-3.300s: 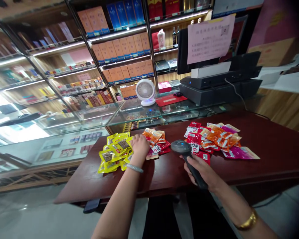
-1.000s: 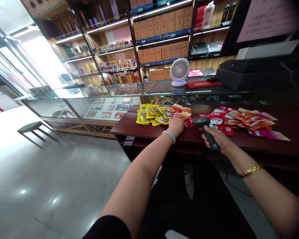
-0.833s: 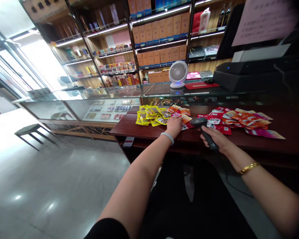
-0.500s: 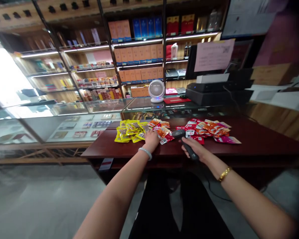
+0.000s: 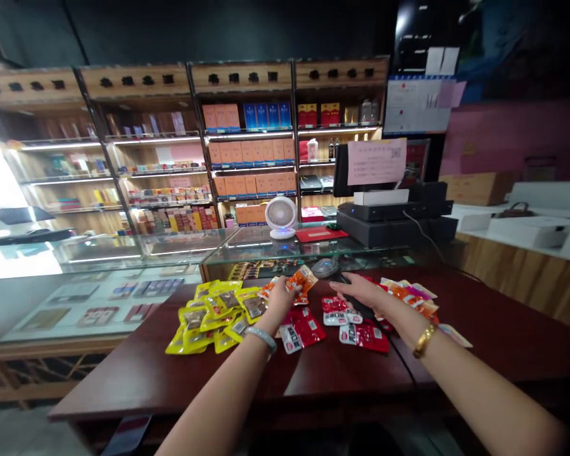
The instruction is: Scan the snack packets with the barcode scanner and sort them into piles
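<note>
My left hand (image 5: 280,301) pinches an orange snack packet (image 5: 303,278), held up over the desk with its end pointing right. In my right hand (image 5: 363,292) is a black corded barcode scanner (image 5: 327,268), its head turned left near that packet; part of the handle is hidden by the fingers. Yellow snack packets (image 5: 208,316) lie in a pile left of my left hand. Below and between the hands rest red packets (image 5: 308,328) and more red packets (image 5: 363,335). Orange packets (image 5: 415,301) are heaped beyond my right wrist.
A dark red desk (image 5: 171,386) carries the packets. Behind it stands a glass display counter (image 5: 247,253) with a small white fan (image 5: 280,217) and a red folder (image 5: 320,234). A black cash-register unit (image 5: 394,225) is at the right. The scanner cord (image 5: 406,364) trails across the desk.
My left hand has picked up an orange packet from the desk. The scanner has moved forward, its head now close to the packet. The view has tilted upward and nearer the desk.
</note>
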Motion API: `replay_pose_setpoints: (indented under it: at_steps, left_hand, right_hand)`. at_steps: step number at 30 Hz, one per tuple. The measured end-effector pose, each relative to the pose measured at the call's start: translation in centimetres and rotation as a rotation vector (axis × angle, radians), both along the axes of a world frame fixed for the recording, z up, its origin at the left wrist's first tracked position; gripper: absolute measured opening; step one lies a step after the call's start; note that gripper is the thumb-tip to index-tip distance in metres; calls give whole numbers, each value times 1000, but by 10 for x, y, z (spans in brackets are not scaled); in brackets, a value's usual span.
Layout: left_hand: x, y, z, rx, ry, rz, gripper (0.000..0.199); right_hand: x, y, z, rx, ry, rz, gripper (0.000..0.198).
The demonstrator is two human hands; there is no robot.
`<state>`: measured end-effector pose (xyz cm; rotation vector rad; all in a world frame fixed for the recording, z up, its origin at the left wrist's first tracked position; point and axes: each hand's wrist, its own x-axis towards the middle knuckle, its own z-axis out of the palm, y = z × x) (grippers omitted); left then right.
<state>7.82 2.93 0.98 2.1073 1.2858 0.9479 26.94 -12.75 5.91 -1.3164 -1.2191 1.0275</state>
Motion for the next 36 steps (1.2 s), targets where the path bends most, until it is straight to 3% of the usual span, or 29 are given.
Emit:
replay_pose_setpoints:
  at_steps: [5,10,14,20,31,33,36]
  left_hand:
    - [32,27,3,-126,-129,-52,28]
    - [35,37,-1,-165,-135,-37,23]
    - [29,40,-11,-152,-141,-58,18]
    - [30,38,-20,-181,-89,-59,23]
    - [33,33,-25,-163,-8,-37,32]
    - [37,30,-28,-209,-36,-98,30]
    - [44,25,-30,-373,-113,-313,36]
  right_hand:
    - [39,32,-5,-41,-34,-1,42]
    - [58,50,-21,-11,43,18,43]
    - [61,61,-36,1,137,41,44]
    - [59,61,-59,-1,91,22,42]
    - [56,53,-58,-9,82,41,42]
    - [56,52,-57,-3,68,48,41]
    - [57,51,-55,-12,60,25,39]
